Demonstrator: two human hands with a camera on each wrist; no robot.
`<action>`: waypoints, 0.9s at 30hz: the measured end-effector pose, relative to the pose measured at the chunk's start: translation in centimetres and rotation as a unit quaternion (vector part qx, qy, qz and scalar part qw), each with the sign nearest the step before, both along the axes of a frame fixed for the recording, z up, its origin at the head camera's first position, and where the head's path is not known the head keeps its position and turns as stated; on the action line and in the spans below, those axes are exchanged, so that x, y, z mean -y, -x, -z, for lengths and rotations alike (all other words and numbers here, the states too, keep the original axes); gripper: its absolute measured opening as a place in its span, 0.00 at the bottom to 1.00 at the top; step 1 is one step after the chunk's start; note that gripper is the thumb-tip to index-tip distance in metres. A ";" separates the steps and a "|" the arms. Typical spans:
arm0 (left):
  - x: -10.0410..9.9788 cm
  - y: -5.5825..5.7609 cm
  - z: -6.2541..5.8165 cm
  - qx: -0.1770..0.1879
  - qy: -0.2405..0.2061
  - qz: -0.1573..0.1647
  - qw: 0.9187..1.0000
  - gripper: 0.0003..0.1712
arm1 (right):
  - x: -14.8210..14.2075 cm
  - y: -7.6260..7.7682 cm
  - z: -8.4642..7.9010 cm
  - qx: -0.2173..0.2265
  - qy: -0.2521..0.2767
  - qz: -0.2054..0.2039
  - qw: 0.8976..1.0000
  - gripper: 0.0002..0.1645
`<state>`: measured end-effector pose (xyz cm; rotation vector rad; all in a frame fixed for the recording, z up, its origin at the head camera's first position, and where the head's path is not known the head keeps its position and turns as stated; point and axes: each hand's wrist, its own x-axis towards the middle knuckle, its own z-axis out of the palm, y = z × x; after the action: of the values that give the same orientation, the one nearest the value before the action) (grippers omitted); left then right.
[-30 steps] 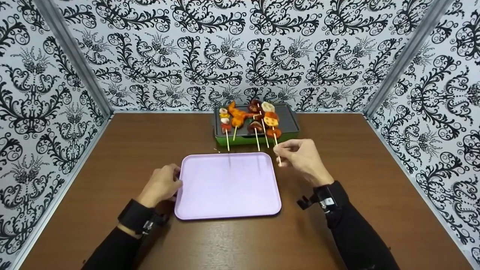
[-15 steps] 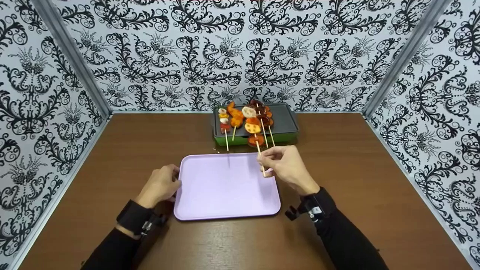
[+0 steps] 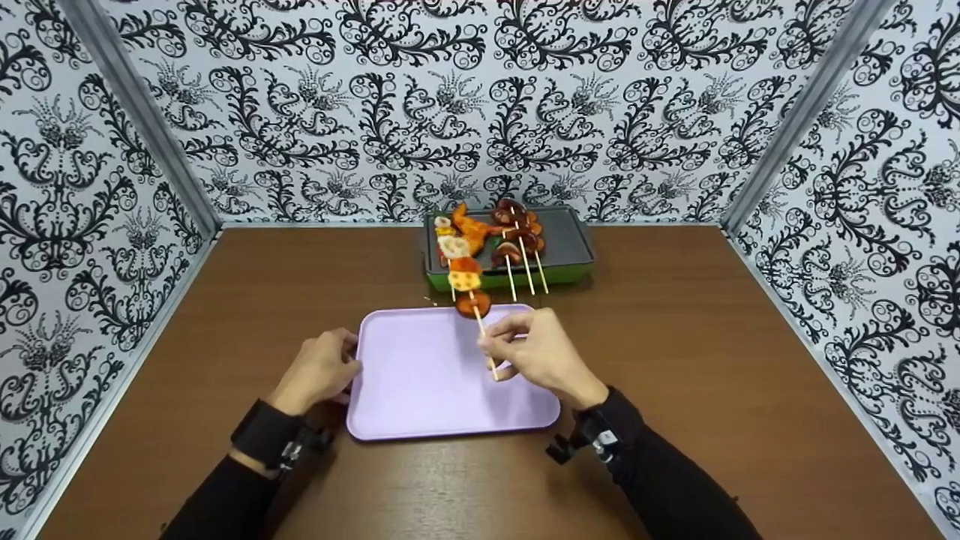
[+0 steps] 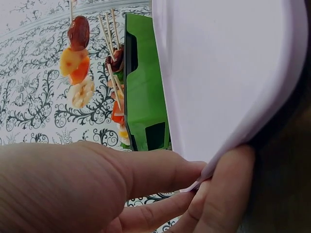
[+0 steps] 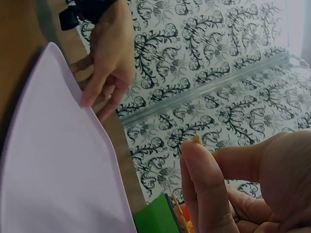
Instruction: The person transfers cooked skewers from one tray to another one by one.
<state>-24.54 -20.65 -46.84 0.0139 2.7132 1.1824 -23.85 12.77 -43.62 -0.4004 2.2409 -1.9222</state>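
My right hand [image 3: 544, 356] pinches the bare stick end of a food skewer [image 3: 464, 280] between thumb and fingers. It hangs above the tray's far part, pointing away and tilted left, with a white lotus-root slice, orange and spotted yellow pieces, and a reddish-brown slice. In the right wrist view only the stick's tip [image 5: 197, 139] pokes out past the fingers. A pale lilac tray [image 3: 420, 390] lies on the table with nothing on it. My left hand [image 3: 319, 367] grips its left edge; in the left wrist view the thumb [image 4: 165, 170] and fingers pinch the rim.
Behind the tray stands a green tabletop grill [image 3: 559, 275] with a dark flat plate. Several skewers rest on it, including a mushroom one [image 3: 507, 255] and an orange one [image 3: 469, 225], their sticks overhanging the front. A patterned wall [image 3: 450, 112] closes the back.
My right hand has carried the skewer left and nearer to me, from over the grill's right front to above the tray. The left hand stays at the tray's edge.
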 end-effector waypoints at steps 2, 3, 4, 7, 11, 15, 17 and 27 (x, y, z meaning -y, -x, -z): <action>0.0 0.0 0.1 -0.003 -0.001 0.001 1.000 0.26 | 0.5 -0.4 0.2 0.000 -0.001 -0.011 1.000 0.09; 0.0 0.0 0.1 -0.007 0.000 0.002 1.000 0.26 | 0.8 -0.5 0.2 -0.002 -0.003 -0.016 1.000 0.09; 0.1 0.0 0.1 -0.010 0.001 0.003 1.000 0.26 | 1.0 -0.7 0.4 -0.003 -0.006 -0.021 1.000 0.09; 0.1 0.0 0.2 -0.020 0.005 0.011 1.000 0.26 | 1.8 -1.1 0.7 -0.001 -0.010 -0.034 0.999 0.09; 0.1 0.0 0.2 -0.024 0.007 0.014 1.000 0.26 | 2.7 -1.6 1.4 0.013 -0.009 -0.048 0.999 0.08; 0.1 0.0 0.2 -0.021 0.009 0.009 1.000 0.26 | 3.7 -1.8 2.1 0.021 -0.014 -0.060 0.998 0.06; 0.1 0.1 0.2 -0.016 0.011 0.010 1.000 0.26 | 4.1 -1.9 2.4 0.019 -0.024 -0.065 0.997 0.05; 0.2 0.1 0.1 0.006 0.003 0.009 1.000 0.27 | 6.2 -2.3 4.1 0.003 -0.063 -0.081 0.995 0.03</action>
<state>-24.67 -20.83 -46.92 0.0299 2.6997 1.1664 -21.56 6.60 -47.73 -0.5390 2.2360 -1.6910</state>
